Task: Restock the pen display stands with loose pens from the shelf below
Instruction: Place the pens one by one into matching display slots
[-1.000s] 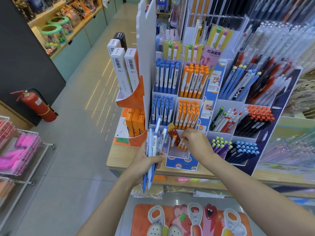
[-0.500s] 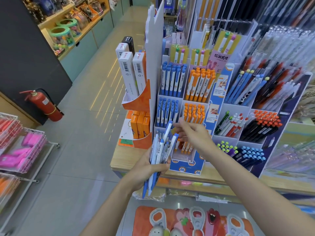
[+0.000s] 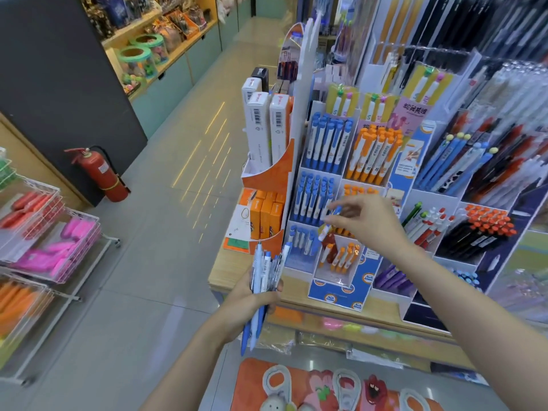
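My left hand (image 3: 244,304) grips a bundle of blue-and-white pens (image 3: 266,271) upright, just in front of the table's left corner. My right hand (image 3: 366,223) hovers before the middle tier of the blue-and-white pen display stand (image 3: 338,295) and pinches a single pen with a blue end (image 3: 333,216), blurred by motion. The stand's left column holds blue pens (image 3: 314,200) and its right column orange pens (image 3: 373,155). The lowest orange compartment (image 3: 338,258) is only partly filled.
An orange carton stand with white boxes (image 3: 264,129) borders the display on the left. A dark stand of mixed pens (image 3: 477,229) stands at right. Wrapped packs lie on the shelf below (image 3: 335,326). Wire baskets (image 3: 62,241) and a fire extinguisher (image 3: 102,176) line the aisle.
My right hand has lifted from the lowest orange-pen compartment up to the middle tier, now holding a blue-ended pen. The left hand keeps its bundle.
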Tool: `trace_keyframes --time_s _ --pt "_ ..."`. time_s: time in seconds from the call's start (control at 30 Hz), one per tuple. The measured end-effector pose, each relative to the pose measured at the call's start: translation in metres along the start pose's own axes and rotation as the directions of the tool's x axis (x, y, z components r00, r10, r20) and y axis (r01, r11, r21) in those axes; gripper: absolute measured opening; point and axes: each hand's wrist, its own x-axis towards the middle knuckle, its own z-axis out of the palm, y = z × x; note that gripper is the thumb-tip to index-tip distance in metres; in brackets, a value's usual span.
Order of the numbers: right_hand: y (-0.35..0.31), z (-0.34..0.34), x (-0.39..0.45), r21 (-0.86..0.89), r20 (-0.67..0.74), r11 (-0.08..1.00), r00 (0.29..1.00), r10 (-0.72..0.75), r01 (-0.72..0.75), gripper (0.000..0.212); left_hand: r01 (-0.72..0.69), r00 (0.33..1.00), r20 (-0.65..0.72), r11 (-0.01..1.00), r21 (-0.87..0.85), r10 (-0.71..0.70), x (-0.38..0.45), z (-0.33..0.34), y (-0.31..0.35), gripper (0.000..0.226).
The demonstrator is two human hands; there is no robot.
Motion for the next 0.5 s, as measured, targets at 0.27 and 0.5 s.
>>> trace_keyframes --time_s 0.27,0.5 --pt "0.032 0.075 -0.003 -0.158 -0.052 0.981 0.991 -0.125 0.116 0.023 -0.037 0.992 -0.126 0.988 -0.148 0.018 0.011 -0.001 0.007 0.041" --pt "0.038 0.098 0.01 -0.334 -0.002 0.929 0.986 -0.169 0.159 0.026 -0.035 0.992 -0.124 0.979 -0.199 0.01 0.01 -0.011 -0.001 0.045"
